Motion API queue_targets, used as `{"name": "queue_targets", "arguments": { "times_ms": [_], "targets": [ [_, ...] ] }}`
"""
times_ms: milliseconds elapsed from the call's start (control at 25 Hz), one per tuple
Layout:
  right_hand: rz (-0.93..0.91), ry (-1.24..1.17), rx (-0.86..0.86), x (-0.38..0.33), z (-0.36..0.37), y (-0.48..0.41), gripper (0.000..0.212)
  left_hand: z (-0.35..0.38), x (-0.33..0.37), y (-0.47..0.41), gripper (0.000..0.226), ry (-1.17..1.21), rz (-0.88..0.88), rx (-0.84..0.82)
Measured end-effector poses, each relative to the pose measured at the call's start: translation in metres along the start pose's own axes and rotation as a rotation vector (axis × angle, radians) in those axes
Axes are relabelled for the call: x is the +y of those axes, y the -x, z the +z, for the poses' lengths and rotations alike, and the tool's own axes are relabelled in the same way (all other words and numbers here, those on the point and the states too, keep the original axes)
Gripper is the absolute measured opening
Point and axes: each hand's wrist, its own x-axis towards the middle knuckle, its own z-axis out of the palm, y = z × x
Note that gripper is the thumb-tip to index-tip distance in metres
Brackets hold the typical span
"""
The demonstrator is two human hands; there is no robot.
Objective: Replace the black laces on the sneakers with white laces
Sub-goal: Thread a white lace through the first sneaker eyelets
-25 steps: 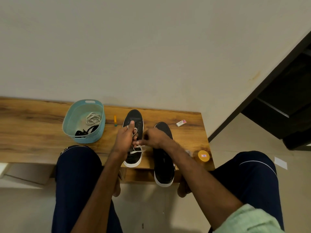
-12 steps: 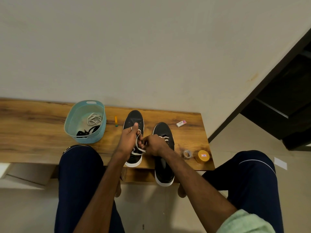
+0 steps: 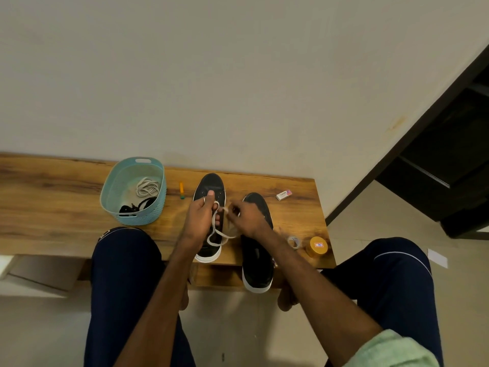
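The wooden counter (image 3: 53,207) carries both black sneakers, toes toward the wall. The left sneaker (image 3: 210,184) lies wholly on it, and the right sneaker (image 3: 258,266) hangs its heel over the near edge. To the left stands a blue basket (image 3: 143,217) holding the removed black laces (image 3: 137,207) and a spare white lace (image 3: 147,187).

Over the left sneaker, the left hand (image 3: 199,221) pinches a white lace (image 3: 215,234) between thumb and curled fingers. The right hand (image 3: 248,218), close beside it, appears to nip the lace's other run, though its fingers are blurred. A slack loop of lace sags from the hands to the shoe's throat.

The step in hand looks like threading white lace through this sneaker's eyelets. Next, the free tip probably needs aiming into the next open eyelet, then drawing through without twisting. Whether the right sneaker is laced cannot be told, as the arm covers it.

Small items lie around the shoes: a yellow tin (image 3: 316,246), a tape roll (image 3: 294,241), an eraser (image 3: 283,195) and an orange marker (image 3: 181,190).
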Motion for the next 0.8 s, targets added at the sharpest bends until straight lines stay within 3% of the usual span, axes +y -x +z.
{"name": "queue_targets", "arguments": {
  "times_ms": [120,200,320,480,560,680,800],
  "targets": [
    [0.038,-0.326,0.276,-0.01,-0.043,-0.015,0.018,-0.004,-0.005,-0.003,0.051,-0.365,0.214,0.041],
    [0.038,-0.475,0.377,-0.019,-0.072,-0.022,0.01,-0.002,-0.004,-0.001,0.048,-0.682,0.255,0.039],
    [-0.003,-0.515,0.398,-0.027,-0.096,-0.021,0.005,-0.002,-0.002,-0.005,0.047,-1.155,0.151,0.095],
    [-0.049,-0.35,0.314,-0.02,-0.094,-0.013,0.015,-0.009,-0.005,-0.014,0.042,-1.317,0.033,0.129],
    [-0.064,-0.255,0.192,-0.015,-0.085,-0.007,0.023,-0.005,-0.008,-0.017,0.047,-1.315,0.171,0.182],
    [-0.096,-0.097,0.048,-0.013,-0.072,-0.001,0.022,0.012,-0.007,-0.02,0.04,-0.899,0.502,0.01],
    [-0.064,-0.034,0.064,-0.01,-0.065,0.002,0.018,0.028,-0.008,-0.018,0.026,-0.599,0.485,-0.185]
  ]
}}
